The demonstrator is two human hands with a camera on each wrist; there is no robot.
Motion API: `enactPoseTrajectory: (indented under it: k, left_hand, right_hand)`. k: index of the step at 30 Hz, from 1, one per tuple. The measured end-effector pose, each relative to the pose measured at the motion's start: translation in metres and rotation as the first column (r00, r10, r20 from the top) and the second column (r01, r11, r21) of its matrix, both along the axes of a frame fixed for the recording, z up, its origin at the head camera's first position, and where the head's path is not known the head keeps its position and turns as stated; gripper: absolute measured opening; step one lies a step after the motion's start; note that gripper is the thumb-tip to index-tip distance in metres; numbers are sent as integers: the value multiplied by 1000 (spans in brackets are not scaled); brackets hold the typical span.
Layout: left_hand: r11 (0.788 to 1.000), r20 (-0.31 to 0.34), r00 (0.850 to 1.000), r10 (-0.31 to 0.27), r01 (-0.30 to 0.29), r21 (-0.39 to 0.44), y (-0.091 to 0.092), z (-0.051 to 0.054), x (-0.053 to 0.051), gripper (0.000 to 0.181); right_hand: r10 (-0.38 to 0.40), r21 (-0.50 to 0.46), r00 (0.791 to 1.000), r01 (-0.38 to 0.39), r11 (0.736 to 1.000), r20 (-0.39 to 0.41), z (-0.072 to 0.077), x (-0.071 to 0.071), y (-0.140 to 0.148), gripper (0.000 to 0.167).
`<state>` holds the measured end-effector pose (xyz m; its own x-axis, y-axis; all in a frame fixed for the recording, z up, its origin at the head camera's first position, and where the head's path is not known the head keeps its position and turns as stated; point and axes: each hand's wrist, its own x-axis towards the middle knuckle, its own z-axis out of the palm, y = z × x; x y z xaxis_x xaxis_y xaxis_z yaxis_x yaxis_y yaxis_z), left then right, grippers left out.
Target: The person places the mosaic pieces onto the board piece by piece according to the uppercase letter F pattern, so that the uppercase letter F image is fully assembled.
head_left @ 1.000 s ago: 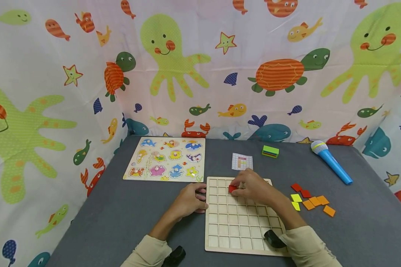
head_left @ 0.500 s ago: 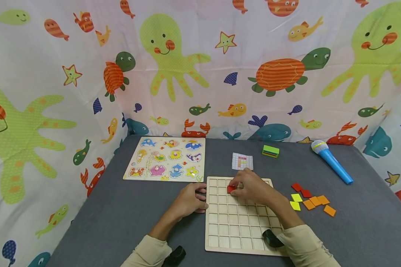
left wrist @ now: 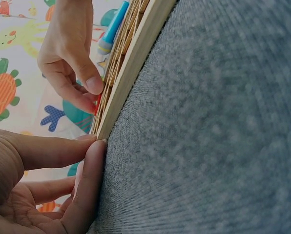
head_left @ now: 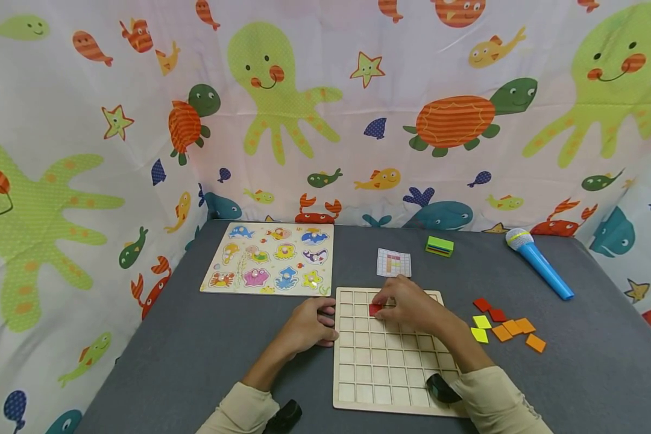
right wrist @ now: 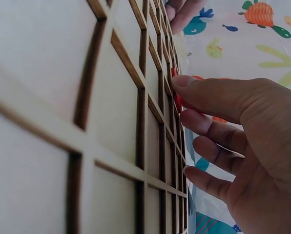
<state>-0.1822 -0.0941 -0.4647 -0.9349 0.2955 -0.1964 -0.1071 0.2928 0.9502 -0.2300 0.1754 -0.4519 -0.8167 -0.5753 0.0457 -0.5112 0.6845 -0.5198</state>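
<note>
I see a dark grey bench (head_left: 206, 361), a pale wooden board (head_left: 381, 375) patterned in squares and one red tile (head_left: 375, 310). Towards the bench's right edge, loose tiles (head_left: 535, 343) show red, yellow and orange; near its far right corner, a blue microphone (head_left: 545, 268). White cloth (head_left: 317, 54) beyond the far edge shows me lime octopuses (head_left: 263, 57) and orange-striped turtles (head_left: 454, 120).

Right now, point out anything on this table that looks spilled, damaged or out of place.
Nothing looks spilled or damaged. The untidiest spot is the loose tiles beside the wooden board: red, yellow and orange, they lie scattered at mixed angles, while the green-topped stack farther back looks tidier.
</note>
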Motion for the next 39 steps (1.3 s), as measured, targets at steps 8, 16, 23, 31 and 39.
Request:
enactPoseTrajectory:
  k: [8, 16, 23, 31, 39]
  left_hand:
    - [1000, 1, 1000, 1, -1, -2, 1, 0, 0, 70]
    - [1000, 2, 1000, 4, -4, -2, 0, -1, 0, 71]
    - [1000, -10, 1000, -1, 1, -2, 0, -1, 0, 71]
    - [1000, -6, 1000, 4, -4, 1, -1, -1, -1, 71]
    - [1000, -6, 1000, 3, -3, 0, 0, -1, -1, 73]
  right_hand:
    - [-4, -5, 1000, 4, 1000, 25, 0, 1, 2, 20]
    - [-41, -28, 998, 42, 999, 42, 1, 6, 7, 28]
    - [-93, -36, 994, 95, 995, 57, 2, 13, 19, 31]
    - [-156, -26, 985, 159, 987, 76, 6, 19, 40, 33]
    - [-189, -32, 981, 190, 981, 47, 8, 24, 69, 33]
